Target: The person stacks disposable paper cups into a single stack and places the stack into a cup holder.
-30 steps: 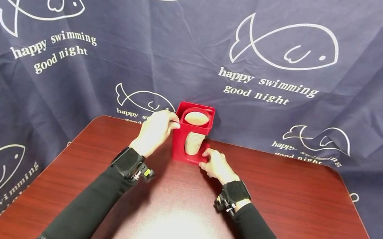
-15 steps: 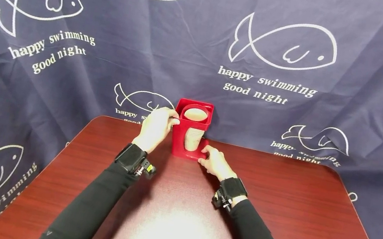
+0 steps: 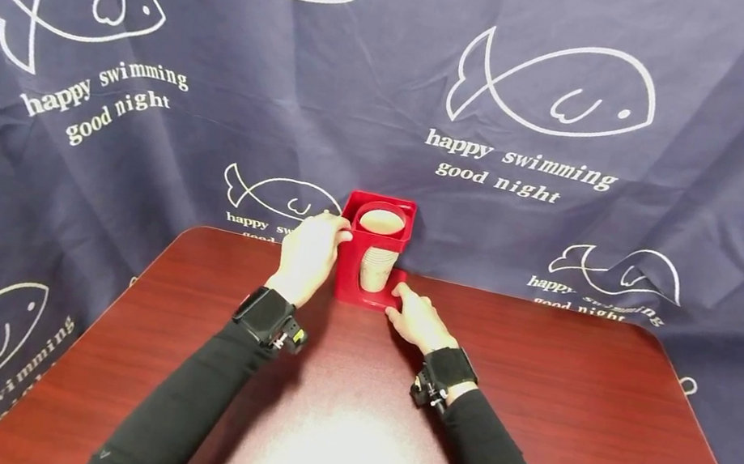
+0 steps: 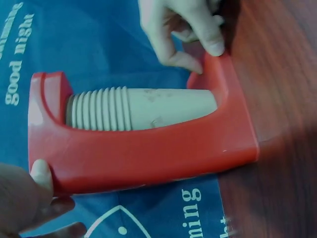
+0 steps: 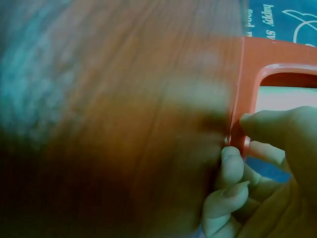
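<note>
A red plastic cup holder (image 3: 347, 277) stands upright at the table's back edge, in front of the cloth. Inside it sits a stack of pale paper cups (image 3: 376, 272), its ridged rims showing through the side opening in the left wrist view. My left hand (image 3: 309, 254) grips the holder's upper left edge, thumb (image 4: 41, 174) on the near face. At the lower right, my right hand (image 3: 424, 325) pinches the corner of the holder's base. In the right wrist view, the thumb of that hand (image 5: 282, 148) lies on one side of the base and fingers lie on the other.
The reddish-brown wooden table (image 3: 571, 413) spreads around the holder, with a bright glare patch near its front. A dark blue cloth (image 3: 379, 102) with white fish drawings and lettering hangs right behind the table's back edge.
The cup holder has shifted slightly back toward the cloth, with both hands still gripping it. My left wrist has moved a little to the right.
</note>
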A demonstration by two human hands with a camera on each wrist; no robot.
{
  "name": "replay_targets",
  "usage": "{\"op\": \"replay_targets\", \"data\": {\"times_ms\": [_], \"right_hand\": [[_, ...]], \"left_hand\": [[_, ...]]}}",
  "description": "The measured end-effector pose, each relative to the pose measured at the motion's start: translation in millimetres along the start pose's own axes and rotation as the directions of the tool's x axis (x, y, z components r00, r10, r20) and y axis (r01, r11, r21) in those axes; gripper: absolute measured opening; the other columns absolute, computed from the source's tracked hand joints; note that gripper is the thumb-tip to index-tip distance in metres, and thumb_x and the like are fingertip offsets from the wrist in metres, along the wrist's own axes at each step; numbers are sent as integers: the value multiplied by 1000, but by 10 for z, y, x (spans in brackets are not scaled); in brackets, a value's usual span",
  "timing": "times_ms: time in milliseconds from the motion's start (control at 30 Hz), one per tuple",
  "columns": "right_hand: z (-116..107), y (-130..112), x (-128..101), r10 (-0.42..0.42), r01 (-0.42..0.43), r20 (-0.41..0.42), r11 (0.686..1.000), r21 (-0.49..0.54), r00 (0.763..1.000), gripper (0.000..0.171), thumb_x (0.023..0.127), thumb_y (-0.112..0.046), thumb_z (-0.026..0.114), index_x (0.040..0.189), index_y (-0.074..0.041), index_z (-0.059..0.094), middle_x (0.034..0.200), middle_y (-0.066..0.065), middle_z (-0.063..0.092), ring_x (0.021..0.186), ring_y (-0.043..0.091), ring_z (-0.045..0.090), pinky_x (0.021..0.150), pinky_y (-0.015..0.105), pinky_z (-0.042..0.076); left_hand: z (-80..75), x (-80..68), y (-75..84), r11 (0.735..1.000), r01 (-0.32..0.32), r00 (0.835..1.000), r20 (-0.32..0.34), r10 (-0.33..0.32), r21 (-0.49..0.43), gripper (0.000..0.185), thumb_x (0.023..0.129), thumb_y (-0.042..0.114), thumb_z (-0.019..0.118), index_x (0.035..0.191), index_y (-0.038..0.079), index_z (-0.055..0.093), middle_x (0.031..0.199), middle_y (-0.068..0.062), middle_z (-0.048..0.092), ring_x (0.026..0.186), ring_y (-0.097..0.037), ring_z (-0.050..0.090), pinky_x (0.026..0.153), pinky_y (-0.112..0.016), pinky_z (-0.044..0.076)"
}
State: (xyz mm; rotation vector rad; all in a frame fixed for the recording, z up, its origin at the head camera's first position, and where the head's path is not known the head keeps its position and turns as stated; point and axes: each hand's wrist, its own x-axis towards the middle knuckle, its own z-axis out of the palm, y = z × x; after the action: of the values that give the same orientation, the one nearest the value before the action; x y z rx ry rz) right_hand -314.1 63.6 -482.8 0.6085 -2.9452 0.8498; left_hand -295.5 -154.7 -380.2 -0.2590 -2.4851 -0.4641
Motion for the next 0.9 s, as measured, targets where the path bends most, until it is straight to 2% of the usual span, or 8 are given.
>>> {"op": "replay_targets", "data": {"times_ms": [100,200,300,400,500,733,833,900], "right_hand": [[-24,-22,-29,23,-23,21,1000,1,1000,39,93,-17,73,128,-6,57,109,20,71,100,39,70,93,52,57],[-44,-56,-117,48,-47,66,999,-18,997,50,93,-21,75,135,-6,52,118,22,69,106,38,69,98,51,56],[-83,-81,-258,28,-24,86,998,-49,996,58,92,-24,76,139,-3,48,119,23,68,108,37,68,99,50,55],[-126,-95,-425,-47,49,51,998,-49,998,58,90,-23,77,137,-1,50,115,22,68,106,37,68,98,50,55],[-154,-88,-612,-107,108,20,993,-49,994,55,89,-23,79,134,-2,55,115,19,68,106,35,67,97,50,56],[-155,-59,-1033,-180,177,-26,981,-84,983,59,87,-27,82,135,-3,58,123,18,65,109,38,65,97,54,55],[-171,-49,-1204,-211,202,-79,974,-105,974,61,84,-27,84,134,-3,60,121,17,66,107,37,65,94,55,56],[-189,-44,-1306,-224,210,-124,970,-121,967,62,82,-28,86,133,-3,60,119,16,66,105,37,65,91,56,57]], "left_hand": [[16,-14,13,999,26,1000,14,-25,-30,27,99,23,69,123,11,68,111,-11,75,105,-34,70,83,-50,61],[1,-75,4,981,117,992,70,-107,-158,60,97,28,72,148,10,46,122,-14,72,110,-35,70,87,-54,60],[-7,-180,-27,939,230,967,166,-192,-257,92,94,37,74,162,9,18,129,-17,69,112,-37,70,90,-58,58],[5,-322,-74,910,300,940,249,-232,-286,109,90,46,75,164,9,5,131,-17,67,112,-37,69,92,-58,57],[37,-487,-111,900,328,921,308,-237,-287,120,86,56,77,165,10,-1,133,-17,65,111,-35,69,92,-55,58],[72,-876,-95,893,337,897,390,-208,-299,130,78,63,81,165,14,-1,134,-17,63,112,-30,68,93,-50,59],[98,-1040,-59,897,339,881,430,-197,-284,130,76,68,80,166,18,1,143,-17,59,121,-30,65,98,-51,57],[119,-1150,-17,913,315,883,433,-181,-261,128,75,72,78,166,18,6,144,-17,58,122,-33,65,98,-54,57]]}}
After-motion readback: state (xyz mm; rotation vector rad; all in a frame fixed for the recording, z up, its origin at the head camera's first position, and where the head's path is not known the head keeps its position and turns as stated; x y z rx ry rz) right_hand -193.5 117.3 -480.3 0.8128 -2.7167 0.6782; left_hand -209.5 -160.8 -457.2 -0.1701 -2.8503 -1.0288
